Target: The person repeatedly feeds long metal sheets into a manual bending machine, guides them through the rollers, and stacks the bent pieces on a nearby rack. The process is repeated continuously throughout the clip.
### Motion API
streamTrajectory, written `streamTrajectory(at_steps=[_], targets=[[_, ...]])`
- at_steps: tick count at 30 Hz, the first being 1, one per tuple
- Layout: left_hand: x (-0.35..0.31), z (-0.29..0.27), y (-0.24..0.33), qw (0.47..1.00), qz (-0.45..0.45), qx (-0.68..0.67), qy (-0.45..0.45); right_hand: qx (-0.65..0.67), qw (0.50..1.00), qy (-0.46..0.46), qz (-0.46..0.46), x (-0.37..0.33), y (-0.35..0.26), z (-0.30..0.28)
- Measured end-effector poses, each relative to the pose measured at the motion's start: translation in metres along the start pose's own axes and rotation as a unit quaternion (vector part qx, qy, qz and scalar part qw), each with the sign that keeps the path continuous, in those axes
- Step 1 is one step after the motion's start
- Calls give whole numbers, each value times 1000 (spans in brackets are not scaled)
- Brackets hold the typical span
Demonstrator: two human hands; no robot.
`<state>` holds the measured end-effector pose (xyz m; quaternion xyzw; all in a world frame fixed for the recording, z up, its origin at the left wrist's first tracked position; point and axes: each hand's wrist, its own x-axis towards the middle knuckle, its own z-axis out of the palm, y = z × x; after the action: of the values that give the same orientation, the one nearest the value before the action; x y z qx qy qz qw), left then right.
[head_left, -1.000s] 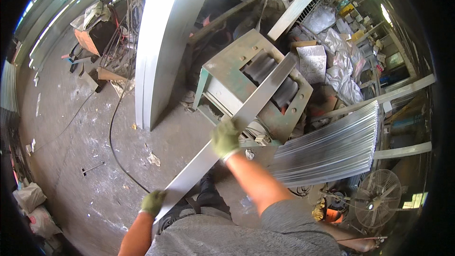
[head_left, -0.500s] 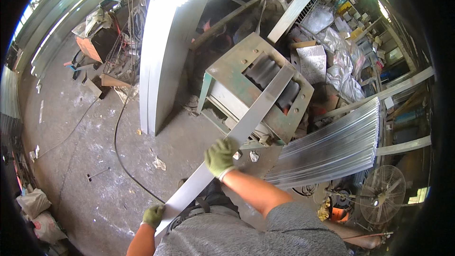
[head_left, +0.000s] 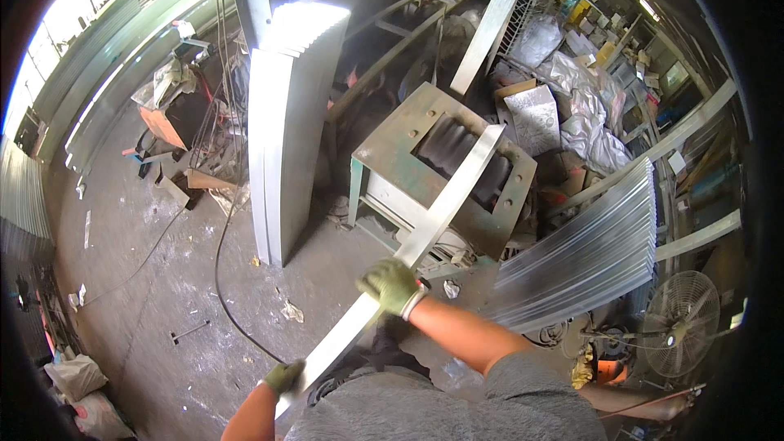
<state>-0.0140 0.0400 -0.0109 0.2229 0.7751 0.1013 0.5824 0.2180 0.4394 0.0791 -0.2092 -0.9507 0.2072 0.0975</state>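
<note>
A long, flat silvery metal strip [head_left: 441,216] slants across the view from my waist up to a green-grey machine [head_left: 400,139]. Its far end lies over the machine's dark ribbed roller [head_left: 445,143]. My right hand [head_left: 392,286], in a green glove, is closed around the strip's middle part. Lower down, my gloved left hand [head_left: 284,377] grips the strip close to its near end. The fingertips of both hands are partly hidden.
Left of the machine stands a tall stack of metal strips [head_left: 282,147]. More ribbed metal lengths [head_left: 588,253] lie at the right, near a round fan [head_left: 682,322]. A dark cable [head_left: 219,269] crosses the floor. Silvery sacks [head_left: 584,110] and scrap pile up behind.
My view has tilted up a little, so the surroundings sit lower in the picture. The strip shows a narrower, brighter face now. Both hands keep their hold on it.
</note>
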Motion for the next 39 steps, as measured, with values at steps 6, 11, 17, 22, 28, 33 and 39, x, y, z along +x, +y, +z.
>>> streamTrajectory(at_steps=[6, 11, 17, 22, 28, 33, 39], targets=[[22, 17, 145, 935, 266, -162, -169, -94, 986, 29, 134, 47, 90, -85], [-2, 36, 225, 958, 264, 101, -54, -129, 977, 48, 161, 63, 136, -100], [-21, 29, 253, 976, 196, 12, -99, -170, 967, -11, 190, 68, 139, -101], [-37, 27, 200, 955, 293, 3, -51, -180, 968, -39, 168, 61, 81, -65], [-48, 24, 109, 973, 225, 35, -47, -129, 980, -65, 138, 36, 14, -15], [-64, 34, 3, 978, 207, 12, -3, -116, 985, -74, 99, 8, -58, 49], [-84, 58, -150, 975, 215, -6, 48, -16, 996, -81, 34, -28, -163, 110]])
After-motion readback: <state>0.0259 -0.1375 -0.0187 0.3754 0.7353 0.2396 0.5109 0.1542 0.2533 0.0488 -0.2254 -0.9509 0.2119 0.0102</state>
